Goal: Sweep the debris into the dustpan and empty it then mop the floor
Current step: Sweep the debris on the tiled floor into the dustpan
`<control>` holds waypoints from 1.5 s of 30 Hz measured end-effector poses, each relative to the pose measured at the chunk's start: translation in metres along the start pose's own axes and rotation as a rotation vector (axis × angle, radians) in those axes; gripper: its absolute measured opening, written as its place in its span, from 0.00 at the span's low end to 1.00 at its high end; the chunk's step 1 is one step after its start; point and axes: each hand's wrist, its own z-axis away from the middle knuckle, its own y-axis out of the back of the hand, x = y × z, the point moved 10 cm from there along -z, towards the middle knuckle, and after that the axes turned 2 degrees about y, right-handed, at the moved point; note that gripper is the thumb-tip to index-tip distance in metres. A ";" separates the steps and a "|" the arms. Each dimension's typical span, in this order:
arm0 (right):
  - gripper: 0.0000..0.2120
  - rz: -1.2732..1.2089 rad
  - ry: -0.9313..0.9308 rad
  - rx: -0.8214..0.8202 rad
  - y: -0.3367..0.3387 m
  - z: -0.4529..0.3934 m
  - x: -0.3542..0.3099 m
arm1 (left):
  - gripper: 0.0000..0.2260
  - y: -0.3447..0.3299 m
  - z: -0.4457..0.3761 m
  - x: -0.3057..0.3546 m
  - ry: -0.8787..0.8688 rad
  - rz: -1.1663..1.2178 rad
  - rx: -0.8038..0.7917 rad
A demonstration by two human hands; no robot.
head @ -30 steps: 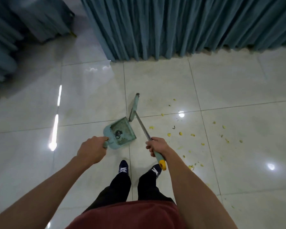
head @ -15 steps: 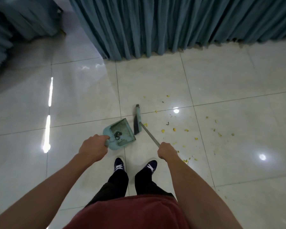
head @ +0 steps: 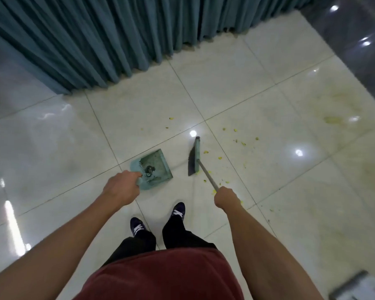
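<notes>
A teal dustpan (head: pixel 155 164) rests on the white tiled floor in front of my feet, with a dark clump inside it. My left hand (head: pixel 121 188) grips its handle. To its right stands a teal broom (head: pixel 194 158), its dark bristles facing the pan with a gap between them. My right hand (head: pixel 226 198) grips the broom's metal shaft. Small yellow debris (head: pixel 235 140) lies scattered on the tiles to the right of the broom head and around the shaft.
A long teal curtain (head: pixel 108 35) hangs down to the floor across the back. A dark glossy wall (head: pixel 359 46) stands at the right. A yellowish stain (head: pixel 333 119) marks a tile at the right. A blurred grey object (head: pixel 355 287) shows at the bottom right corner.
The view has swung to the right. The broom head has moved away from the dustpan's mouth to its right side, and my right hand has shifted right with it. The dustpan stays low.
</notes>
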 end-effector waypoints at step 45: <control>0.20 0.144 0.389 -0.110 0.026 -0.050 -0.555 | 0.16 0.141 -0.135 -0.380 0.290 0.233 0.123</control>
